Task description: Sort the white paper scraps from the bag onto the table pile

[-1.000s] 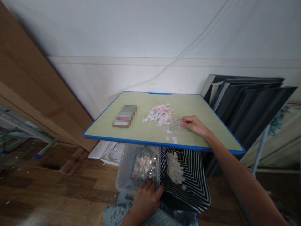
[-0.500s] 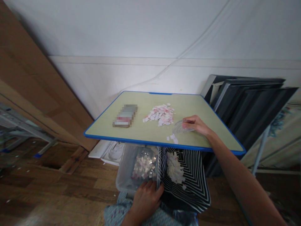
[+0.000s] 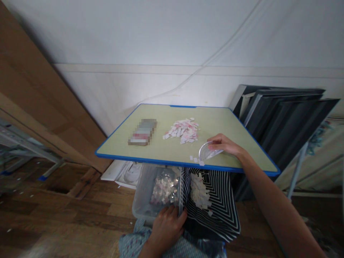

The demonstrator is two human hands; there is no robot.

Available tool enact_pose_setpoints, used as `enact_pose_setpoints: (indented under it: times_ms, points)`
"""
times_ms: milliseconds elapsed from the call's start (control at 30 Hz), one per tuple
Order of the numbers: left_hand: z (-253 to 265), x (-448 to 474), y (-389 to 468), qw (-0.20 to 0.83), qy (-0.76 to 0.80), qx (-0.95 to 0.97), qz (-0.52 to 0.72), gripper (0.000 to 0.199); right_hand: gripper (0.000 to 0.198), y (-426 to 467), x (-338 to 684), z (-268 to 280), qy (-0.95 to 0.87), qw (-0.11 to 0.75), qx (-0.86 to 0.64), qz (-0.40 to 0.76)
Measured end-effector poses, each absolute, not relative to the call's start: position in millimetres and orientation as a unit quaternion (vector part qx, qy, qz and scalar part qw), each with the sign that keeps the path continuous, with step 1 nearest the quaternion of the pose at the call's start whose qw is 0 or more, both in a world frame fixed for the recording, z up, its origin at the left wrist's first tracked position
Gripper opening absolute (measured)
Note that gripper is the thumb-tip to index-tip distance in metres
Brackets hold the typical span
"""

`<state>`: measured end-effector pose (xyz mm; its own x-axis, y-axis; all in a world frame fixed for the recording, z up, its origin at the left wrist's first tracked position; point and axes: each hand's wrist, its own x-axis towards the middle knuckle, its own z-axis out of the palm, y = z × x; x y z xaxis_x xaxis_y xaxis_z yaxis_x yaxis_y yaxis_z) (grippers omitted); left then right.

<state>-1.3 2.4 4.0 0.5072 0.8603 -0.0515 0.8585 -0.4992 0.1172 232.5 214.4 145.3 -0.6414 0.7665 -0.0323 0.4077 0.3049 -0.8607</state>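
A clear, half-round protractor [image 3: 208,152] is pinched in my right hand [image 3: 223,143], low over the table's near right part. Its curved edge is by a few small white pieces [image 3: 201,163] close to the table's front edge. Farther back lies a pile of small white and pink pieces [image 3: 185,130], apart from the hand. Below the table, my left hand [image 3: 170,224] has its fingers hooked over the near rim of a translucent plastic bin [image 3: 142,200]. Inside the bin are many small, shiny, pale pieces [image 3: 164,188].
On the blue-edged table [image 3: 161,154] a blurred-out block [image 3: 142,132] lies to the left. Black-and-white striped cloth [image 3: 224,204] beside the bin carries more pale pieces [image 3: 200,193]. Dark panels [image 3: 285,122] lean against the wall at right; a cardboard box [image 3: 48,89] stands left.
My right hand has moved the protractor slightly toward the table's front edge and tilted it up. The few loose white pieces shifted toward the edge. My left hand stays at the bin.
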Motion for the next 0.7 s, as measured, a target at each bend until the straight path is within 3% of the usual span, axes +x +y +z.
enact_pose_setpoints:
  times_ms: [700]
  points:
    - [2.8,-1.7,1.5,0.066,0.498,0.865,0.003,0.041,0.032,213.9,229.6,144.1,-0.786,0.202,-0.376,0.447]
